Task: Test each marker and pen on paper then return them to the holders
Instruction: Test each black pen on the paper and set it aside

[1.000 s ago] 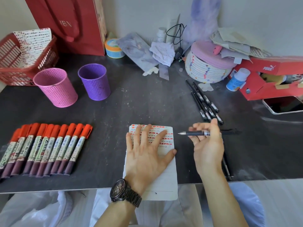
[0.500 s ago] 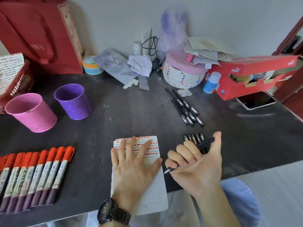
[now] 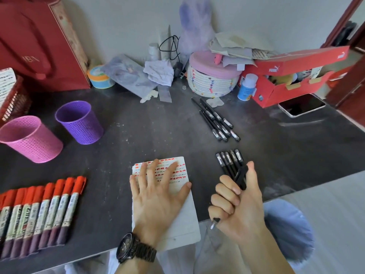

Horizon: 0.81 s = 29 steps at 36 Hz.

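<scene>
Item one, my left hand (image 3: 158,196): fingers spread flat, pressing down the paper (image 3: 177,218) at lower centre of the frame; a wristwatch (image 3: 136,249) sits below it. Item two, my right hand (image 3: 235,202), lower right of centre: fingers curled around a black pen (image 3: 242,177), thumb alongside the barrel, uncapped tip pointing down and left beyond the near table edge, not touching the paper. Item three, paper: rows of red test marks across its upper part, plus what look like faint dark lines, too small to read; the lower half is blank. Item four, red-capped markers (image 3: 39,212), lower left: laid side by side, capped; the row is cut off by the left edge of the frame, so I cannot count them. Item five, black pens, two lots: a near bunch (image 3: 229,161) just above my right hand, partly hidden by it, and a far bunch (image 3: 215,119) right of centre. Item six, holders: pink cup (image 3: 29,139) and purple cup (image 3: 79,123) at left; nothing stands up out of either, though their bottoms are out of sight. Status, as I judge it: markers appear tested, going by the red marks; pen testing is under way; which bunch is tested I cannot tell; nothing has been returned to the holders.
</scene>
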Tool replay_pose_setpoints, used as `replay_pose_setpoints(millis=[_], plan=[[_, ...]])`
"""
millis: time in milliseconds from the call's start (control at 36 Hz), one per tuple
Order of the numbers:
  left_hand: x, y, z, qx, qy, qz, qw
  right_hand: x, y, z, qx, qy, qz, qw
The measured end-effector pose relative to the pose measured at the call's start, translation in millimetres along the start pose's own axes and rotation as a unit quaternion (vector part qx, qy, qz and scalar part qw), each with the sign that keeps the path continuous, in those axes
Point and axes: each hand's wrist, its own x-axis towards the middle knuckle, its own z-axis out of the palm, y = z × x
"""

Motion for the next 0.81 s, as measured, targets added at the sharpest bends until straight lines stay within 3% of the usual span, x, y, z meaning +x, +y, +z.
replay_pose_setpoints(millis=[167, 333, 417, 528, 667, 722, 806], plan=[[1, 4, -6, 0.004, -0.014, -0.005, 1.000, -21, -15, -14, -0.057, 0.030, 0.010, 0.998], [2, 12, -11, 0.030, -0.044, -0.013, 0.998, -47, -38, -41, -0.100, 0.049, -0.047, 0.993], [6, 19, -11, 0.053, -0.068, -0.027, 0.996, -63, -50, -59, -0.187, 0.057, -0.088, 0.977], [13, 33, -8, 0.079, -0.081, -0.028, 0.993, -76, -67, -97, -0.303, 0.147, -0.166, 0.927], [24, 39, 2, 0.045, -0.070, -0.018, 0.996, -83, -78, -174, -0.276, 0.410, -0.332, 0.804], [25, 39, 5, 0.032, -0.072, -0.017, 0.997, -80, -79, -216, -0.261, 0.459, -0.326, 0.784], [23, 41, 5, 0.023, -0.040, -0.029, 0.999, -69, -73, -283, -0.299, 0.520, -0.244, 0.762]])
